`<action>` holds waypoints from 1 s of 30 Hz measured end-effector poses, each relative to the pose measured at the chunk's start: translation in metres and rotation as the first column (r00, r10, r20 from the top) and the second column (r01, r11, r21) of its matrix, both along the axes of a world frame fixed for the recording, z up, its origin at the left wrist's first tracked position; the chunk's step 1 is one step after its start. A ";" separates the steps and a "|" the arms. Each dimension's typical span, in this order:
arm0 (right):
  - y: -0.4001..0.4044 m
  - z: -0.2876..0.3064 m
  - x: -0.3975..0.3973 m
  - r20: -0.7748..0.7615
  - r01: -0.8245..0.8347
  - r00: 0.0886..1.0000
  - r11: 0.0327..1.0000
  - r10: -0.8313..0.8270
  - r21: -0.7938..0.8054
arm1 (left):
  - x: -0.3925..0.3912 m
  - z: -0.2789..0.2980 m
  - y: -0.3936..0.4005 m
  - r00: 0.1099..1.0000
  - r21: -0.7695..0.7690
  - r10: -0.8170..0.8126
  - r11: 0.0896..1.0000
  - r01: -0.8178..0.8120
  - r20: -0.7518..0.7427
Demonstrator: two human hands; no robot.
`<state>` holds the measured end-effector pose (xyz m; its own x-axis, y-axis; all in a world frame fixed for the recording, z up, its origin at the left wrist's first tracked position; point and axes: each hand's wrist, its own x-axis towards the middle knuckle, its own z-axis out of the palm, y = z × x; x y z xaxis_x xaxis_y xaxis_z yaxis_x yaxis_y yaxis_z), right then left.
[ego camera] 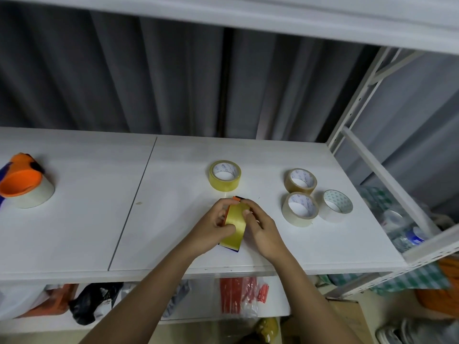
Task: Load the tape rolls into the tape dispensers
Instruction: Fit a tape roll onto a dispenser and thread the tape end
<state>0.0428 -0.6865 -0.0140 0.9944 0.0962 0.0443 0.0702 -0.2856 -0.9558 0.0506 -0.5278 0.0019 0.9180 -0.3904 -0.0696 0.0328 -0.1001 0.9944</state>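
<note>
both hands low over the white shelf (173,232), left hand (211,225) and right hand (260,227) fingers curled around a yellow tape dispenser (234,223)

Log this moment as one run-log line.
left hand: grips yellow tape roll | right hand: grips same roll | loose rolls: four | loaded dispenser: far left

Orange-and-black plastic tape dispenser (237,199) mostly hidden behind both hands and its yellow tape roll (234,223), orange dispenser with white roll (23,181) at nine o'clock cut by the frame edge, core lettering too blurred to read
</note>
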 end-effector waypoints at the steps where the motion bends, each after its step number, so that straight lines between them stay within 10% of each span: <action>1: -0.001 0.001 0.002 -0.019 0.003 1.000 1.000 -0.003 -0.005 | 0.000 -0.001 0.000 1.000 -0.003 -0.010 1.000 0.010 0.001; 7: -0.006 0.015 0.010 -0.095 -0.020 0.995 0.988 0.006 -0.155 | 0.004 -0.004 0.006 1.000 -0.013 -0.013 1.000 0.013 -0.003; 13: -0.016 0.028 -0.011 0.421 0.119 0.906 0.931 0.041 -0.346 | 0.004 -0.006 0.008 1.000 -0.007 -0.014 1.000 0.014 0.001; 22: -0.006 0.040 -0.013 0.479 0.186 0.853 0.734 0.210 -0.653 | 0.004 -0.006 0.005 1.000 -0.018 -0.020 1.000 0.019 -0.005; 30: -0.018 0.037 -0.021 0.438 0.109 0.872 0.785 0.218 -0.610 | 0.003 -0.007 0.006 1.000 0.005 -0.011 1.000 0.011 0.014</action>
<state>0.0216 -0.7049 0.0230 0.8568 0.3183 0.4057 0.4855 -0.7629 -0.4268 0.0535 -0.5222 -0.0049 0.9146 -0.4002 -0.0581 0.0173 -0.1048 0.9943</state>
